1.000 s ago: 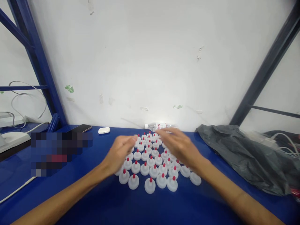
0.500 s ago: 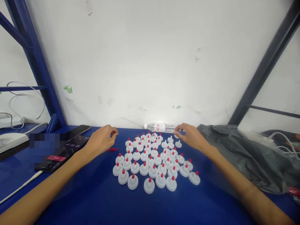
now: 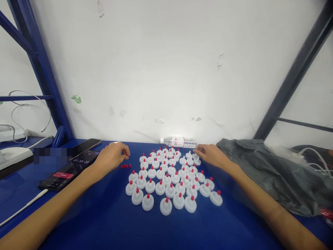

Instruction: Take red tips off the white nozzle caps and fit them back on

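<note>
Several white caps with red tips (image 3: 166, 180) stand in a cluster on the blue table (image 3: 104, 222). A few loose red tips (image 3: 126, 166) lie to the left of the cluster. My left hand (image 3: 111, 156) rests just above those tips, its fingers curled into a pinch; what they hold is too small to make out. My right hand (image 3: 212, 155) is at the cluster's far right corner. Its fingertips are closed on a white cap (image 3: 195, 153) that has no red tip, and a few more bare caps sit beside it.
A clear water bottle (image 3: 179, 141) lies against the wall behind the caps. Two phones (image 3: 65, 172) are at the left, one showing a timer, with a white cable (image 3: 15, 208). A dark plastic bag (image 3: 273, 166) and cords fill the right. Blue frame posts (image 3: 44, 73) stand at both sides.
Both hands moved from over the middle of the cluster out to its sides, the left to the loose red tips and the right to the bare caps. Since half a second ago they only settled lower.
</note>
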`<state>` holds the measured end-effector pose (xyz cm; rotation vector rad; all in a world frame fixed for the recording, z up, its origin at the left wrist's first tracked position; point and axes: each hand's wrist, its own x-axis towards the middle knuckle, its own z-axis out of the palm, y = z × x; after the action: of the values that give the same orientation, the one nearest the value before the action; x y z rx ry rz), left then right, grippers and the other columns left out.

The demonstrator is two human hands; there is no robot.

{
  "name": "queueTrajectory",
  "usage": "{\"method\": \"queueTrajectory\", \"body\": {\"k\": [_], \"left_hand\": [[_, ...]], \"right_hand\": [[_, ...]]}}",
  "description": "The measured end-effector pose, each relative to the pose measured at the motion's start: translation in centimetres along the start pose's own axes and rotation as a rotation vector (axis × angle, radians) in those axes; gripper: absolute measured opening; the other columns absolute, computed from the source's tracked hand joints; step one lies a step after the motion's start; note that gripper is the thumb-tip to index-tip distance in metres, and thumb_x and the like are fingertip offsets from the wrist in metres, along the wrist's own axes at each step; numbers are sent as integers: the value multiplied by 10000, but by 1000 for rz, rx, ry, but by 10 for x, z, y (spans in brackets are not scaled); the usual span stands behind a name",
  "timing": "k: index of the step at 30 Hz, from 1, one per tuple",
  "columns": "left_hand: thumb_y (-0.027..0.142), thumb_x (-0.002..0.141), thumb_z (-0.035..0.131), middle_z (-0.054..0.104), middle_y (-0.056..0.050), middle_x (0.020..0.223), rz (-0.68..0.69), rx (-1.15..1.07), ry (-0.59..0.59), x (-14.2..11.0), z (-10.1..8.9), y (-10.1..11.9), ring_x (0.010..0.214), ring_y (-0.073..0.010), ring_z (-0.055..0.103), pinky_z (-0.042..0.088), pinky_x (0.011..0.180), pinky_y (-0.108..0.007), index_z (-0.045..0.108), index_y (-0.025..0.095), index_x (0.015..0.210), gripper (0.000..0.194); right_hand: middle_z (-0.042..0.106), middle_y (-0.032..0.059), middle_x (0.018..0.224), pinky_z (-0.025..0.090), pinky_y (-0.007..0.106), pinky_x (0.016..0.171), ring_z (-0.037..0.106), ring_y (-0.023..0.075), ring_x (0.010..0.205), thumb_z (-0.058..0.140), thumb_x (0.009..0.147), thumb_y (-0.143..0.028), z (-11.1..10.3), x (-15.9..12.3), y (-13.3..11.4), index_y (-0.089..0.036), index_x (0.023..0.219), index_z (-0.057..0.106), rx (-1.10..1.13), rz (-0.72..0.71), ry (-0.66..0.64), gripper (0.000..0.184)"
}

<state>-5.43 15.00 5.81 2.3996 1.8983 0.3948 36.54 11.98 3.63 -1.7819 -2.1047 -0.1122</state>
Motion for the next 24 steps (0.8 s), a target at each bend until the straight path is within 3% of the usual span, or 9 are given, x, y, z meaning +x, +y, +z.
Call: {"method": "queueTrajectory", "body": {"k": [4,9,17,24], "left_hand": [[271,876,660,798,-65,942,-11,-5,-23,-2,-1,1,865,-255,713,427,688,-297,778,233,867,125],[304,915,625,793,-76,1004,-21,19,-34,-2,0,0,929,-258,705,440,713,-298,770,232,928,162],[213,899,640,811,-53,1001,-20,44,-108,2,7,-4,892,-239,720,426,656,-288,754,234,862,122],[243,915,635,811,-52,893,-3,50,-138,1,7,-3,840,-244,731,433,647,-293,756,226,816,157]], "right_hand": [[785,88,1041,510,384,846,719,265,954,407,1068,-433,-8,-3,-17,-206,1103,712,27,-76,60,382],[773,54,1066,507,388,887,699,243,975,440,1062,-468,-17,-11,-47,-246,1039,747,191,-346,-86,379],[774,66,944,499,396,840,683,268,933,624,957,-541,-21,-15,-55,-256,958,806,165,-283,-168,338],[789,68,943,518,361,751,706,253,886,647,946,-437,-14,-13,-52,-238,902,805,170,-292,-287,257]]}}
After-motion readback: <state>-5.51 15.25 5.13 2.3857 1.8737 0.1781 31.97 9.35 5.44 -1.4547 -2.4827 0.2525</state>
